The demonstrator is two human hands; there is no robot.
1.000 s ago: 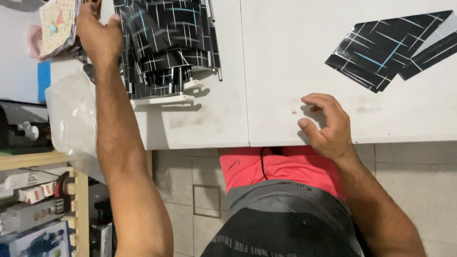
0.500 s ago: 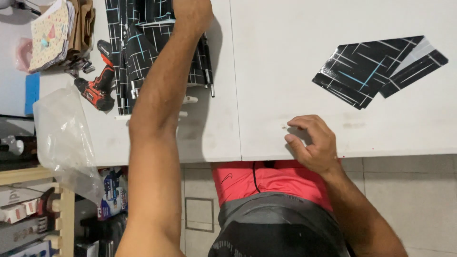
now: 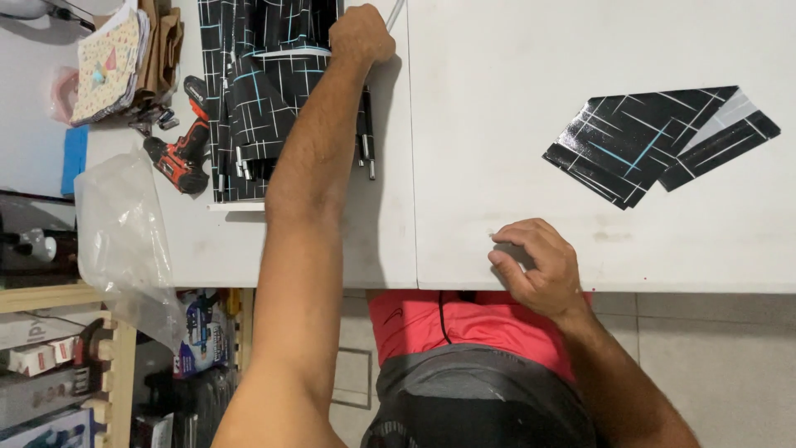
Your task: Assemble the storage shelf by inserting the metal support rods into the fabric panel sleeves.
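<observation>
Table: white table [image 3: 497,99], drill [image 3: 178,153] beside fabric.
Left hand: left hand [image 3: 361,35] clenched on patterned fabric pile [image 3: 265,91].
Right hand: right hand [image 3: 535,265] curled loosely at table edge, grasping nothing visible.

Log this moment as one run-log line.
left hand: fist on black patterned stack, gripping thin white rod | right hand: fingers curled on white table edge | black patterned sheets: apart, untouched

Two hands: left [image 3: 361,35], right [image 3: 535,265]. One table [image 3: 497,99]. One stack of black patterned sheets [image 3: 257,91]; one separate group of folded black patterned pieces [image 3: 655,145], exact number unclear. One red drill [image 3: 178,153]. One clear plastic bag [image 3: 124,232]. One pile of papers [image 3: 108,62].
</observation>
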